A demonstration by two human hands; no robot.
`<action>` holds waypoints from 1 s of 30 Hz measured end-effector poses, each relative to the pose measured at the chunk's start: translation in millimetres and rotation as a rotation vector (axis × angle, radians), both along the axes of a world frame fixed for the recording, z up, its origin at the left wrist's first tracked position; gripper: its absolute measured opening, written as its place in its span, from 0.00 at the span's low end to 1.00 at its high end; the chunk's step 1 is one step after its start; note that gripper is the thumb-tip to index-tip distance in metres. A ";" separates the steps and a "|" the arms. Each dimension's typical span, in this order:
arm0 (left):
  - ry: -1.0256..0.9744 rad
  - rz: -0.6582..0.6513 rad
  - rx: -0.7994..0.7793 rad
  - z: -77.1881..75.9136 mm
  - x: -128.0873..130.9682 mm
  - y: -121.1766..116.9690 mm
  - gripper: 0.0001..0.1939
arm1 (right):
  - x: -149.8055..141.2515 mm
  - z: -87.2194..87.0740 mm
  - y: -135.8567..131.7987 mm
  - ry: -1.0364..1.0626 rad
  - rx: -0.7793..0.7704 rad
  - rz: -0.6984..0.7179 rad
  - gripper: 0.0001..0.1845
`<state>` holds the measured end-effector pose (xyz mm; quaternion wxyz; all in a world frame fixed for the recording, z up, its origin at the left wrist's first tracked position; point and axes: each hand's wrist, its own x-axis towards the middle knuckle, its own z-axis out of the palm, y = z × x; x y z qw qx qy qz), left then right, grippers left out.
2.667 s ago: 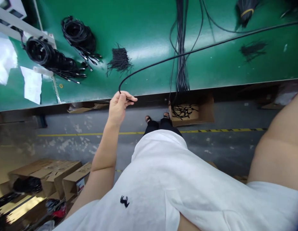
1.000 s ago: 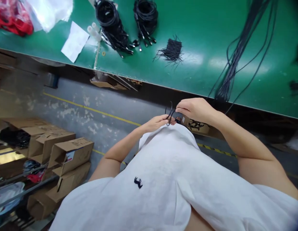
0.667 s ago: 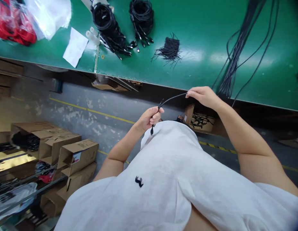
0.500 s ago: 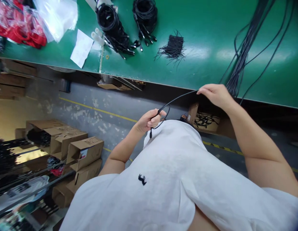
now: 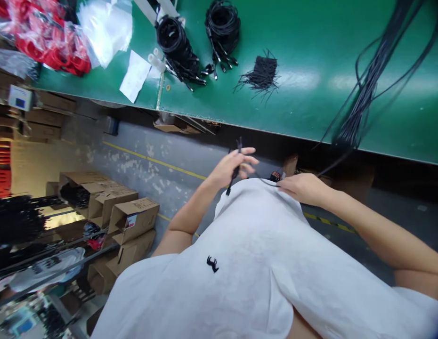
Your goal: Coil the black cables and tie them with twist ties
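Observation:
My left hand [image 5: 236, 167] is in front of my waist with a black cable [image 5: 234, 178] held in it, its fingers partly spread. A dark plug end hangs below the fingers. My right hand [image 5: 300, 188] pinches the same cable farther along, close to my shirt. The cable runs between the hands, and a strand trails from my right hand up to the loose bundle of long black cables [image 5: 360, 106] draped over the green table's edge. Motion blurs the cable at my left hand.
On the green table [image 5: 311, 61] lie two coiled cable bundles [image 5: 222, 28], a pile of short black ties [image 5: 264, 73], white paper [image 5: 135, 76] and red items in plastic bags [image 5: 56, 42]. Cardboard boxes [image 5: 134, 219] stand on the floor at left.
My right hand has come down and left from the table edge towards my waist, drawing the cable along. My left hand has moved slightly right, its fingers now more spread.

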<state>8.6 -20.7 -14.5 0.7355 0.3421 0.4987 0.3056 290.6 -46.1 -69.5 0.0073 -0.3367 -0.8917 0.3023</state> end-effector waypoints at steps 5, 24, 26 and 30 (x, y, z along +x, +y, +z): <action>-0.072 -0.460 -0.060 -7.8 25.4 -10.6 0.18 | -26.7 57.1 34.3 0.118 -0.077 -0.023 0.19; -0.362 0.332 -0.411 37.7 -15.9 -8.8 0.25 | 113.6 -63.4 86.6 -0.061 0.035 -0.515 0.22; -0.341 0.410 -0.316 47.5 -25.8 -9.4 0.23 | 131.6 -67.2 86.2 -0.212 0.054 -0.561 0.21; -0.284 0.497 -0.138 59.2 -42.2 1.4 0.17 | 99.2 -35.9 61.4 -0.340 0.081 -0.445 0.16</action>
